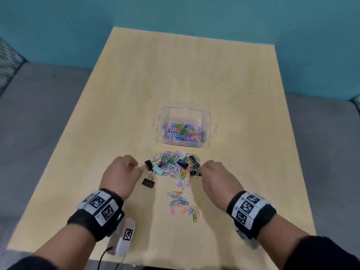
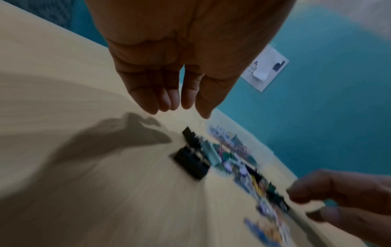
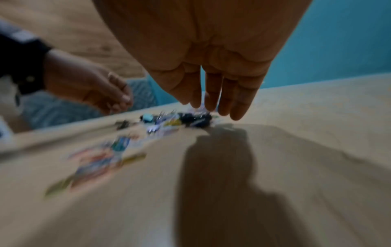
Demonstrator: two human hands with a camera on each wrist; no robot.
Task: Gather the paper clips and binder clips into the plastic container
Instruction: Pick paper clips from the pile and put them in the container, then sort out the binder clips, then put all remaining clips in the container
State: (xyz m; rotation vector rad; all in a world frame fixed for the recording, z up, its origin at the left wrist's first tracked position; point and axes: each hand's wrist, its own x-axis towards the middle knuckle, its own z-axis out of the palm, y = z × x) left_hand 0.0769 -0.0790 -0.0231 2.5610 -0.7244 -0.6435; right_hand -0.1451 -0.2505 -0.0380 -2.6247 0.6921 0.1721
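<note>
A clear plastic container point(image 1: 208, 117) stands mid-table with several coloured paper clips in it. Just in front lies a mixed pile point(image 1: 173, 164) of paper clips and black, teal and purple binder clips, blurred in the wrist views point(image 2: 228, 160) point(image 3: 182, 120). A looser group of paper clips point(image 1: 183, 203) lies nearer me, and one black binder clip point(image 1: 149, 182) sits apart at the left. My left hand point(image 1: 136, 168) point(image 2: 182, 108) hovers left of the pile, fingers relaxed and holding nothing. My right hand point(image 1: 202, 170) point(image 3: 211, 108) reaches the pile's right edge with straight fingers, by black binder clips.
The light wooden table point(image 1: 175, 75) has bare surface beyond and beside the container. A white tagged device point(image 1: 126, 238) with a black cable lies at the front edge. A grey sofa point(image 1: 39, 114) surrounds the table, with a teal wall behind.
</note>
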